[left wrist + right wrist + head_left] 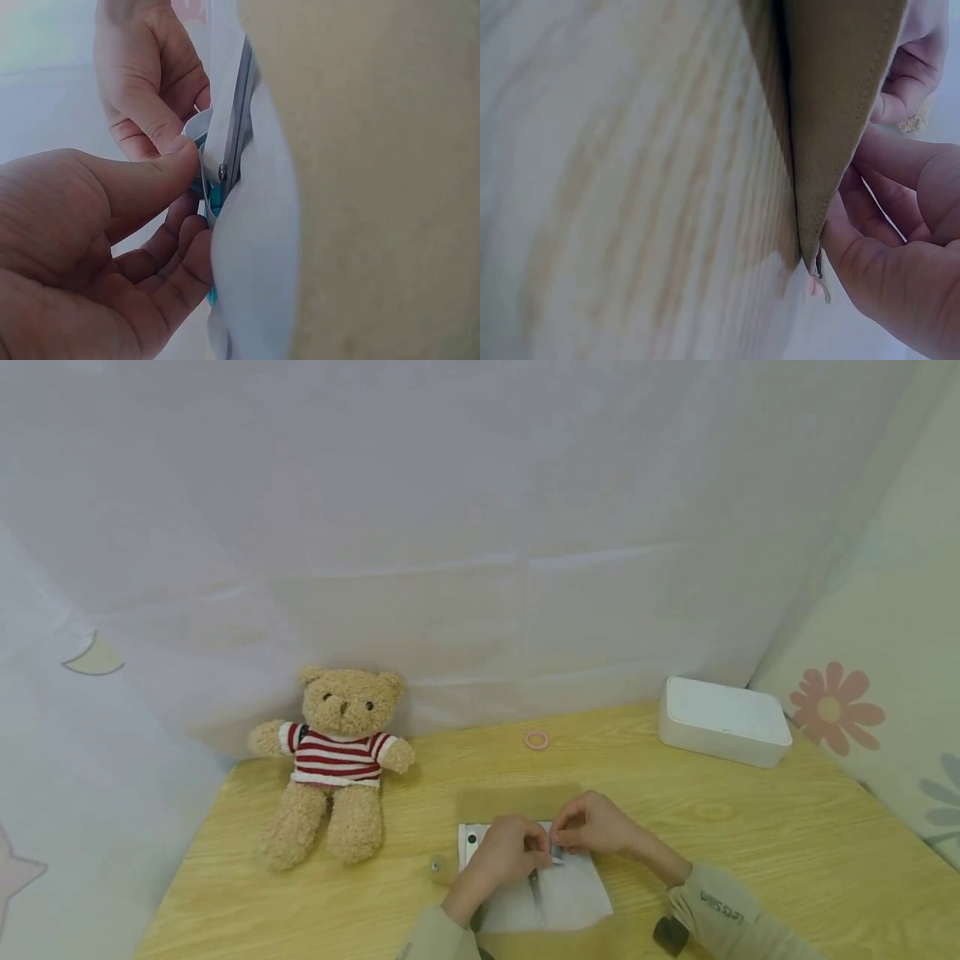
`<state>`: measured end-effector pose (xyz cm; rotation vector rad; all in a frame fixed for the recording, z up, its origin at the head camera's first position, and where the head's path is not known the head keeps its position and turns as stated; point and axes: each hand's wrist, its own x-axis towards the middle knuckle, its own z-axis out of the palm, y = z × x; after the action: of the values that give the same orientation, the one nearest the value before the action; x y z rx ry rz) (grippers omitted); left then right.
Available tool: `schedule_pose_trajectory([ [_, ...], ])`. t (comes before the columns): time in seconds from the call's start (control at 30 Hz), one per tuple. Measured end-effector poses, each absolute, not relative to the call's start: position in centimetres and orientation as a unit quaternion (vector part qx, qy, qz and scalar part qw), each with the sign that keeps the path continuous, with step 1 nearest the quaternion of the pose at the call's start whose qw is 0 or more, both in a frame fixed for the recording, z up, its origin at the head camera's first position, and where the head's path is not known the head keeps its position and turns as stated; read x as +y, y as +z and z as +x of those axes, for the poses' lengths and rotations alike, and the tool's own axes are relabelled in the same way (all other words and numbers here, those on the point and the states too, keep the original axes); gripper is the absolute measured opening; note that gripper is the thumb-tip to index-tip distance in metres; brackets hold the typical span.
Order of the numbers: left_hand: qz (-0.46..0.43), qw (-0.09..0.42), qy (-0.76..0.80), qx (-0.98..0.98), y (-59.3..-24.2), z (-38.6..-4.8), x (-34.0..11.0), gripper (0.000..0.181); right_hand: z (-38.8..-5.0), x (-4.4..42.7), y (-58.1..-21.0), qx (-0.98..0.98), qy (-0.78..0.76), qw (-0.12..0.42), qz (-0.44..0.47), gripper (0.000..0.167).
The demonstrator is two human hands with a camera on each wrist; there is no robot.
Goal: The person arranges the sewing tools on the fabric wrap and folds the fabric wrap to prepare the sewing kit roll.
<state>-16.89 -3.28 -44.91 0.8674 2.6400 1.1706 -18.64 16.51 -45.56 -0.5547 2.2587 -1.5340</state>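
In the head view the left hand (502, 858) and right hand (597, 827) meet above a white cloth (573, 893). Their fingertips pinch a small grey item (557, 852) between them; the left wrist view shows a curled white strip (198, 124) there. A slim metal tool (537, 895), apparently scissors, lies on the cloth, with a pivot and teal parts (216, 198) close to the left fingers. In the right wrist view, the right hand's thumb and fingers (841, 238) are beside a brown fabric edge (832, 142); what they grip is hidden.
A teddy bear (341, 760) in a striped shirt sits at the table's left. A pink ring (536, 740) lies beyond the hands, and a white box (723, 721) stands at the back right. Left of the cloth is a small round item (436, 864).
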Motion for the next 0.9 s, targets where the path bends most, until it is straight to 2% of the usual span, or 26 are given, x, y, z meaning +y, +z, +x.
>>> schedule_pose_trajectory([
  [0.23, 0.283, 0.057, 0.399, 0.870, -45.0, -16.9, -3.4, 0.018, -19.0, 16.6, -46.0, 0.783, -0.545, 0.196, -0.225, 0.008],
  [0.4, 0.258, 0.069, 0.402, 0.876, -45.0, -16.9, -3.3, 0.018, -19.1, 16.8, -46.3, 0.769, -0.562, 0.218, -0.212, 0.011],
  [0.7, 0.201, 0.087, 0.452, 0.864, -45.2, -16.6, -3.6, 0.010, -18.9, 17.0, -46.5, 0.767, -0.567, 0.216, -0.208, 0.015],
  [0.9, 0.204, 0.090, 0.459, 0.860, -44.9, -16.5, -3.7, 0.009, -19.0, 17.2, -46.6, 0.759, -0.571, 0.220, -0.224, 0.015],
])
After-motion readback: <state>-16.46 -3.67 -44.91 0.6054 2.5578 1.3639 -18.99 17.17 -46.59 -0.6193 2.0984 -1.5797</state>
